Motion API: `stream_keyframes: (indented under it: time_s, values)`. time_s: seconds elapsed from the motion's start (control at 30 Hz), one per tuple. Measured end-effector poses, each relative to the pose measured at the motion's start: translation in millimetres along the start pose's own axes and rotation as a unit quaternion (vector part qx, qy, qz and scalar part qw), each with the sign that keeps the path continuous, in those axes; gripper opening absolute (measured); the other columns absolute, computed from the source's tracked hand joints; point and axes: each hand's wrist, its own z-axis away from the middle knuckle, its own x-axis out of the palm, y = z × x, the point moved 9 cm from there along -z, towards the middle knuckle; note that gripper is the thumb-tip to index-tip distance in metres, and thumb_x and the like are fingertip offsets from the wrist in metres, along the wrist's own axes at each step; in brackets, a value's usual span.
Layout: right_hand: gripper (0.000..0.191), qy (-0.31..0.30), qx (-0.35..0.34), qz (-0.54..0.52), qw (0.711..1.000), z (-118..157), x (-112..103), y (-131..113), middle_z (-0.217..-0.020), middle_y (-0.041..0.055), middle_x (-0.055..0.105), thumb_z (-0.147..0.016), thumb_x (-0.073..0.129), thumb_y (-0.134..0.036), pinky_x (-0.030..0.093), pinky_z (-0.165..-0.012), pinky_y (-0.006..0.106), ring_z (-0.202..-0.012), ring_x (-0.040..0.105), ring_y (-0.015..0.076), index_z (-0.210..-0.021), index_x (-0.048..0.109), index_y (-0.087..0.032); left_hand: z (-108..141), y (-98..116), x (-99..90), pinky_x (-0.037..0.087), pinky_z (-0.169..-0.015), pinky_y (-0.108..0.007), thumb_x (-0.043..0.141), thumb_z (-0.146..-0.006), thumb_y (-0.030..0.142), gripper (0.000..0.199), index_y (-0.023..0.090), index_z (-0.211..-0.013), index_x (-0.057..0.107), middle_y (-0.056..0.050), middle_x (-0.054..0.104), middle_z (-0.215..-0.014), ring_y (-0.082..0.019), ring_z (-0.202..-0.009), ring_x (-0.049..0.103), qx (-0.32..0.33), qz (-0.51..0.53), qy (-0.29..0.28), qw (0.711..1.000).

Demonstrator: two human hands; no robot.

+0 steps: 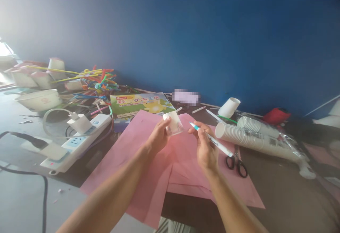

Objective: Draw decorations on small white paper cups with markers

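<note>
My left hand is closed around the side of a white paper cup, which has faint drawn marks near its lower edge. In my right hand a white marker with a blue band is gripped like a pen. Its tip points at the cup from a short distance and does not touch it. Pink paper sheets lie under both hands. Scissors with black handles rest on the paper, just right of my right hand.
Nested paper cups in plastic wrap lie at the right, near a single cup. A power strip with plugs and cables is at the left. Behind are colourful pipe cleaners, a craft paper pack and a blue wall.
</note>
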Motion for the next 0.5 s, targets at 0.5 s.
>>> stream_keyframes:
  time_s: [0.5]
  values:
    - [0.029, 0.047, 0.042, -0.007, 0.998, 0.5, -5.7, -0.5, -0.052, -0.0089, 0.051, -0.092, 0.047, -0.041, 0.049, -0.078, 0.037, -0.05, 0.05, 0.011, -0.113, 0.053, -0.022, -3.1, -5.3, -6.8, 0.048, -0.081, -0.03, 0.066, -0.079, 0.038, 0.03, 0.015, -0.1, 0.067, -0.006, 0.072, -0.087, -0.021, -0.087, 0.067, -0.001, -0.036, -0.004, 0.999]
